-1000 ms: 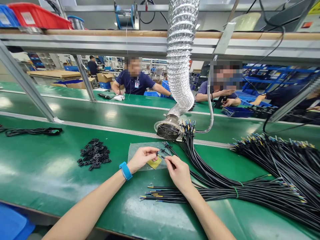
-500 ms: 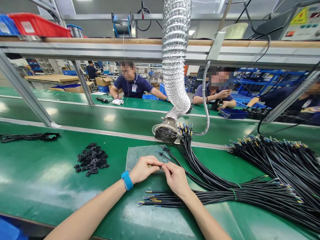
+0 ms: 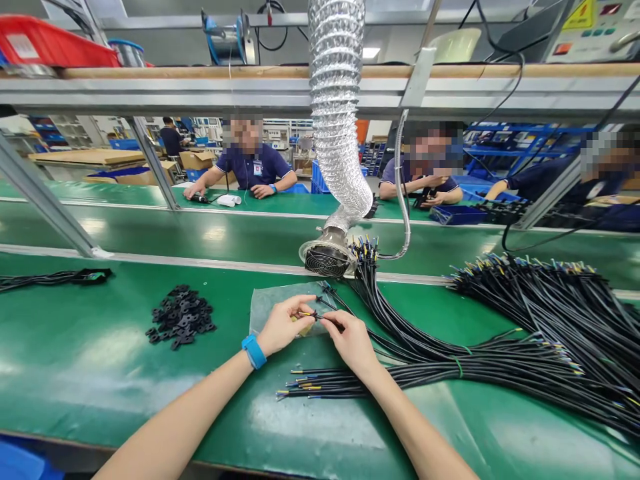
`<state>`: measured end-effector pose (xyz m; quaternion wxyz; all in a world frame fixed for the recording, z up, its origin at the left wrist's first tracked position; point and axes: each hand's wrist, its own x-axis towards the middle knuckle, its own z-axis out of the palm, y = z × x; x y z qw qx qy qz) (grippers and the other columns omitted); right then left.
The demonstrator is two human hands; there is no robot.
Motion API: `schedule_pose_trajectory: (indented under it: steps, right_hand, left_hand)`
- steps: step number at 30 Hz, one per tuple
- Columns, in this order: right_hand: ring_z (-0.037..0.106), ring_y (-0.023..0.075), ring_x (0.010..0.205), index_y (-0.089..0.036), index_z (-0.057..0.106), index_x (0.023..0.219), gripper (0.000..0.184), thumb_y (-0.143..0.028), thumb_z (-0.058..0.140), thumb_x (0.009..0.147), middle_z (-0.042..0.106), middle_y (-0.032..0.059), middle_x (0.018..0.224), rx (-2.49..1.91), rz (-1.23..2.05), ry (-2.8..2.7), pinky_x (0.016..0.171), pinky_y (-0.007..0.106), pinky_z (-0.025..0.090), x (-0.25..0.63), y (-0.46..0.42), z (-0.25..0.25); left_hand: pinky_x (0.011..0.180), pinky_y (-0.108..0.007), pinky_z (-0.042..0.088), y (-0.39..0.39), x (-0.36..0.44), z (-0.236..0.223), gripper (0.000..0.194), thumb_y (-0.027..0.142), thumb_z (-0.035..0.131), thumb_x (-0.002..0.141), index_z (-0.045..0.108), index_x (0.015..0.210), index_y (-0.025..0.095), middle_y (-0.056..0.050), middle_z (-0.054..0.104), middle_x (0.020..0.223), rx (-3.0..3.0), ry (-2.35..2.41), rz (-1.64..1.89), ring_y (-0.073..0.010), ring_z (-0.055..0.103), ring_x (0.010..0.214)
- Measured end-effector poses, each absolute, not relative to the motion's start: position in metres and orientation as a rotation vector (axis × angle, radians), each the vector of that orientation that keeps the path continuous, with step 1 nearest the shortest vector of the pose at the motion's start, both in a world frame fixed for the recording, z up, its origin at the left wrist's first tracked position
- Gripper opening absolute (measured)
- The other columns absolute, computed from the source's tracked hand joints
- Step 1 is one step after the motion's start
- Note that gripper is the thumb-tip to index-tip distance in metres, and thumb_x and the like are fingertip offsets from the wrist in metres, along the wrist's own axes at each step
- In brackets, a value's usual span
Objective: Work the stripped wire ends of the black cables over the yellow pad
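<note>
My right hand [image 3: 353, 340] pinches a black cable near its stripped end, over the green bench. A small black piece [image 3: 316, 315] sits around that cable, with coloured wire ends sticking out to its left. Around those wire ends, the thumb and forefinger of my left hand [image 3: 283, 327] are parted; any contact there is too small to make out. A clear plastic bag [image 3: 261, 308] lies behind my hands. More cables [image 3: 395, 327] run beside my right hand, and a bundle [image 3: 325, 385] passes under its wrist. To the left is a heap of small black parts [image 3: 181, 317].
A fan on a silver duct [image 3: 330, 257] hangs just beyond my hands. A large cable pile [image 3: 545, 300] lies at right. Other cables [image 3: 55, 279] lie far left. Several people sit across the bench, under a shelf [image 3: 200, 93] on metal posts.
My left thumb and forefinger have parted, so the small black piece and wire ends now show. The view has shifted slightly. A person opposite has drawn one arm back in.
</note>
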<state>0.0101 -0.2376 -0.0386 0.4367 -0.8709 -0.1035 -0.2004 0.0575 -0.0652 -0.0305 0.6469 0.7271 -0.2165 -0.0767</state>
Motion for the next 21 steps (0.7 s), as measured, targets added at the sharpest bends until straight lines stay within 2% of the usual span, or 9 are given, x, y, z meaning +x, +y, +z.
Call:
schedule_pose_trajectory:
  steps: [4,8,14,18,21]
  right_hand:
    - [0.061,0.0176,0.067,-0.019,0.068,0.077,0.031,-0.03,0.044,0.092,0.066,0.005,0.073,-2.234,-0.478,-0.351,0.064,0.027,0.045,0.0073,-0.2396,-0.0366]
    - [0.054,0.0155,0.06,-0.019,0.062,0.066,0.036,-0.03,0.04,0.092,0.06,0.0015,0.064,-2.24,-0.312,-0.391,0.058,0.025,0.039,0.0089,-0.2413,-0.0346]
    - [0.048,0.0133,0.055,-0.016,0.061,0.064,0.037,-0.039,0.043,0.089,0.055,-0.0011,0.058,-2.04,-0.049,-0.34,0.054,0.023,0.035,0.0137,-0.2441,-0.0358]
    - [0.056,0.0163,0.063,-0.016,0.067,0.073,0.037,-0.041,0.046,0.089,0.064,0.0031,0.068,-2.037,-0.186,-0.309,0.06,0.025,0.042,0.0139,-0.2443,-0.0329]
    - [0.061,0.0187,0.07,-0.017,0.07,0.081,0.033,-0.039,0.047,0.09,0.068,0.0066,0.076,-2.124,-0.391,-0.328,0.065,0.027,0.045,0.0123,-0.2439,-0.0296]
  left_hand:
    - [0.081,-0.029,0.049,-0.0649,0.0524,-0.0245,0.049,0.02,0.062,0.077,0.06,0.127,0.018,-0.003,0.069,0.089,1.783,-0.63,-0.099,-0.0154,0.061,0.08]
    - [0.088,-0.031,0.048,-0.0638,0.0498,-0.0237,0.053,0.016,0.056,0.08,0.056,0.132,0.022,-0.002,0.071,0.093,1.874,-0.755,-0.098,-0.0168,0.064,0.086]
    - [0.095,-0.035,0.046,-0.0629,0.0484,-0.0262,0.056,0.016,0.054,0.083,0.051,0.138,0.027,-0.003,0.073,0.103,1.893,-0.873,-0.04,-0.0199,0.065,0.096]
    - [0.095,-0.035,0.047,-0.0631,0.0496,-0.0223,0.063,0.015,0.061,0.079,0.048,0.14,0.024,-0.005,0.069,0.108,1.792,-0.798,-0.066,-0.0184,0.064,0.096]
    - [0.087,-0.034,0.05,-0.0647,0.0515,-0.0236,0.068,0.023,0.071,0.074,0.049,0.138,0.02,-0.009,0.065,0.109,1.672,-0.644,-0.155,-0.0182,0.063,0.091]
